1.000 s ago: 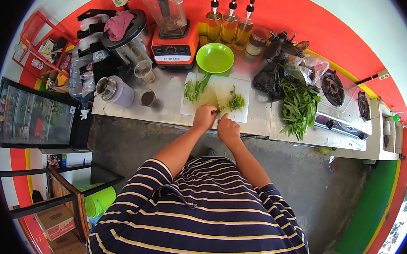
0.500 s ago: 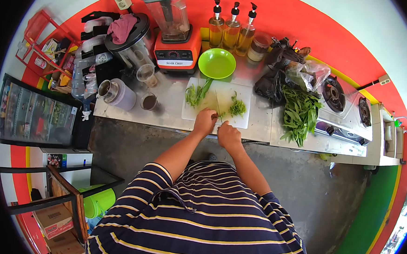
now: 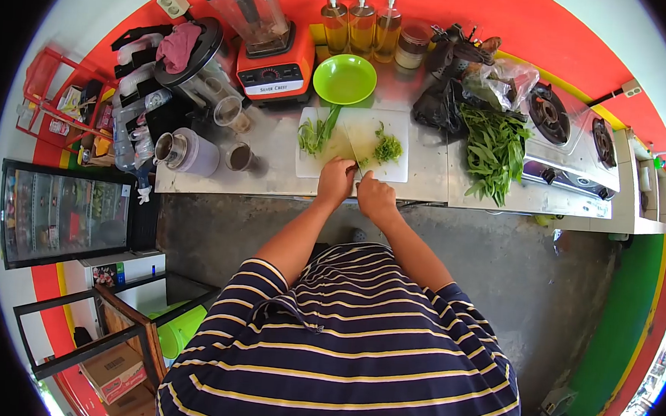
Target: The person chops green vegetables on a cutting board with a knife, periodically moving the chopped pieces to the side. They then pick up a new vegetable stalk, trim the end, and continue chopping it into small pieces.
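Knife (image 3: 354, 150) over white board (image 3: 398, 170), gripped in right hand (image 3: 377, 197), long axis pointing away, slanting left, just beside curled left hand (image 3: 336, 181); left's hold hidden, cannot tell. Chopped greens (image 3: 387, 147) beyond right hand, longer leaves (image 3: 314, 137) beyond left.

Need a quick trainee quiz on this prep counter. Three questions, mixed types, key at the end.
1. What is the person's right hand holding?
2. True or false: seen from the person's position, the green bowl stands to the left of the orange blender.
3. How many pump bottles stand in the row beyond the bowl?

Key:
1. A knife, its blade over the white cutting board.
2. False; the bowl is to the blender's right.
3. Three.
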`<action>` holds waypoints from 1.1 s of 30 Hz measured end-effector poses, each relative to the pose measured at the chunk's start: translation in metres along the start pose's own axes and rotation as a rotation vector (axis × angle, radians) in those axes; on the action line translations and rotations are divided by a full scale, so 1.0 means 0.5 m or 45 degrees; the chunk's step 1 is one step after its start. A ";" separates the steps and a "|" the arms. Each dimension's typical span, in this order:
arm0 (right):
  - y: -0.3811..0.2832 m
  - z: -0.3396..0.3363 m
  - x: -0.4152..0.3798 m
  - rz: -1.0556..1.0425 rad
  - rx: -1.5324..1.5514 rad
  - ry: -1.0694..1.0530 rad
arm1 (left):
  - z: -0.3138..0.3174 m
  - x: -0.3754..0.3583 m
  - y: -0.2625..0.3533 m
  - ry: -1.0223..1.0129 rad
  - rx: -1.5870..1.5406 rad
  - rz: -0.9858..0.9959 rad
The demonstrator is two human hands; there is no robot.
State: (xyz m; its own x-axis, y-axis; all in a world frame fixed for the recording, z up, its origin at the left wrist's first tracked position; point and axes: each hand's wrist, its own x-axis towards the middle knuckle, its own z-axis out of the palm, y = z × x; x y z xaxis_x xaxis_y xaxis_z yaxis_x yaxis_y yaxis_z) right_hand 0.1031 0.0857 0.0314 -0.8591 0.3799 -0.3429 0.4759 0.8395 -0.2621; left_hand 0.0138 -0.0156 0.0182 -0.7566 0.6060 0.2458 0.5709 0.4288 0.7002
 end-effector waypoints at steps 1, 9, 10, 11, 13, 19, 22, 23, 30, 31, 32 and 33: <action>-0.002 -0.010 -0.003 0.001 0.003 -0.006 | 0.000 0.000 -0.001 -0.005 0.001 -0.004; -0.005 -0.002 -0.010 0.023 0.007 -0.042 | 0.002 -0.005 0.004 0.026 -0.029 -0.080; -0.002 -0.007 -0.008 0.020 0.005 -0.045 | 0.005 -0.007 -0.002 0.026 -0.028 -0.084; 0.002 -0.012 -0.005 -0.022 -0.033 -0.024 | 0.003 -0.009 -0.010 0.019 -0.014 -0.017; 0.003 -0.010 -0.005 -0.063 -0.059 0.000 | -0.001 -0.014 -0.021 0.003 0.010 0.055; -0.007 0.008 -0.009 0.015 0.038 0.004 | 0.002 -0.004 -0.028 -0.032 -0.115 -0.163; -0.002 -0.006 0.000 -0.047 -0.022 -0.021 | 0.002 -0.004 -0.040 -0.058 -0.219 -0.207; -0.002 -0.010 -0.003 -0.061 -0.037 -0.024 | 0.002 -0.003 -0.044 -0.067 -0.183 -0.150; -0.021 -0.002 -0.008 0.027 0.067 -0.070 | -0.001 -0.003 -0.026 -0.051 -0.131 -0.159; -0.020 -0.013 -0.004 0.008 0.054 -0.080 | -0.005 -0.002 -0.025 -0.033 -0.131 -0.177; -0.015 -0.024 -0.001 -0.016 0.010 -0.095 | -0.009 -0.002 -0.024 -0.041 -0.142 -0.115; -0.016 -0.034 -0.001 -0.035 -0.030 -0.106 | -0.013 -0.002 -0.025 -0.052 -0.153 -0.048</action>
State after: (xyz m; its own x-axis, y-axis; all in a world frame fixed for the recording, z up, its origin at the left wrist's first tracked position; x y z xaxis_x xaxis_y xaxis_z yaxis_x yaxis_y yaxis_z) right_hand 0.0965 0.0855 0.0491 -0.8526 0.3238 -0.4101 0.4469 0.8586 -0.2512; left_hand 0.0055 -0.0259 0.0133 -0.7616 0.6190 0.1917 0.4981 0.3699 0.7843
